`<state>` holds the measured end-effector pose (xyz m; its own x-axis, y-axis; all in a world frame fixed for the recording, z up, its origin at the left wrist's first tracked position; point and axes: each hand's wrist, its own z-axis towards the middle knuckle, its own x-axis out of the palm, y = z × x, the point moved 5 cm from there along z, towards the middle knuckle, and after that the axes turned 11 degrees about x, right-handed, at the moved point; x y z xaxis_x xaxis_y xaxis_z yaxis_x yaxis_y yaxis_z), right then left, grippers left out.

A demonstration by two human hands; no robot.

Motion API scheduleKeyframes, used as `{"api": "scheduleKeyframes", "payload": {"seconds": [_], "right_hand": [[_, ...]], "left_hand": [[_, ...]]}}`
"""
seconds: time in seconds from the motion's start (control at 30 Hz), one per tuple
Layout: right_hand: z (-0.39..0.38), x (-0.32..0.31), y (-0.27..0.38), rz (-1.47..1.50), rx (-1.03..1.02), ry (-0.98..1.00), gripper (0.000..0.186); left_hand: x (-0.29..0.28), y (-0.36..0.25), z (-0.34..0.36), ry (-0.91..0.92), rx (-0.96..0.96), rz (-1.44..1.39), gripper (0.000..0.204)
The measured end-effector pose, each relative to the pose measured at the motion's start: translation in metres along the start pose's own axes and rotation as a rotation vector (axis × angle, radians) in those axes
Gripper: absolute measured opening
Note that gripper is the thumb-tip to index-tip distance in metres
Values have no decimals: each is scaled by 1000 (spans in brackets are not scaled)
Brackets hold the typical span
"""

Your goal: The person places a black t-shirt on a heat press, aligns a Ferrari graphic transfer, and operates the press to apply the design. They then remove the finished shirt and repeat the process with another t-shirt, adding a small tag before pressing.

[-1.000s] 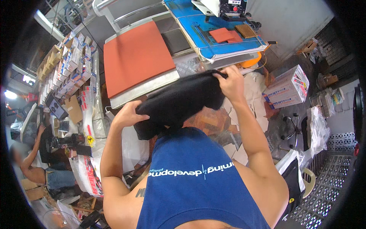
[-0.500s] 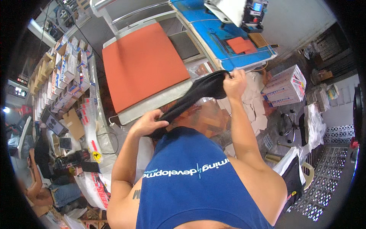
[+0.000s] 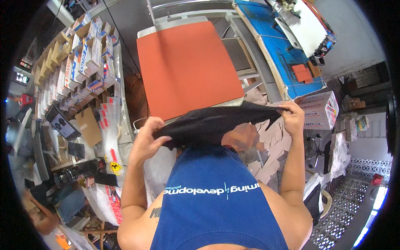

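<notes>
A piece of black cloth (image 3: 212,124) is stretched between my two hands, in front of my body; its folds hide whether it is a garment. My left hand (image 3: 148,138) grips its left end between thumb and fingers. At the other end, my right hand (image 3: 293,116) pinches a corner, and a pointed flap droops beside it. Just beyond the cloth lies a flat orange pad (image 3: 189,68) on a pale press bed, and the cloth's upper edge overlaps the bed's near edge.
Right of the pad stands a blue-topped table (image 3: 287,54) with a machine (image 3: 306,29) and small orange pieces (image 3: 301,73). Cardboard scraps (image 3: 273,141) litter the floor, near a printed carton (image 3: 316,110). Shelved boxes (image 3: 85,62) and a tablet (image 3: 62,123) are left. Another person's arm (image 3: 43,214) shows lower left.
The black cloth has gone from a slanting, bunched strip to a wider, nearly level spread. My right hand has moved lower and outward. The view has shifted, so the pad appears farther right.
</notes>
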<state>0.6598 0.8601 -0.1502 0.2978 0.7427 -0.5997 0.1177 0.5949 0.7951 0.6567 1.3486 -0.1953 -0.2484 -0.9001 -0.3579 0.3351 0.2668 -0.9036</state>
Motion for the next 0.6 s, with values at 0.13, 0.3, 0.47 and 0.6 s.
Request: {"api": "scheduleKeyframes", "payload": {"seconds": [0.13, 0.3, 0.47, 0.6], "right_hand": [[9, 2, 32, -84, -82, 70, 15], [30, 16, 39, -161, -35, 322, 15], [59, 27, 28, -43, -53, 470, 17], [82, 32, 27, 9, -32, 613, 15]], "left_hand": [[-41, -21, -3, 71, -69, 438, 27], [-51, -31, 2, -110, -77, 263, 21], [-49, -35, -25, -535, -267, -104, 18], [-54, -46, -26, -473, -302, 55, 23]]}}
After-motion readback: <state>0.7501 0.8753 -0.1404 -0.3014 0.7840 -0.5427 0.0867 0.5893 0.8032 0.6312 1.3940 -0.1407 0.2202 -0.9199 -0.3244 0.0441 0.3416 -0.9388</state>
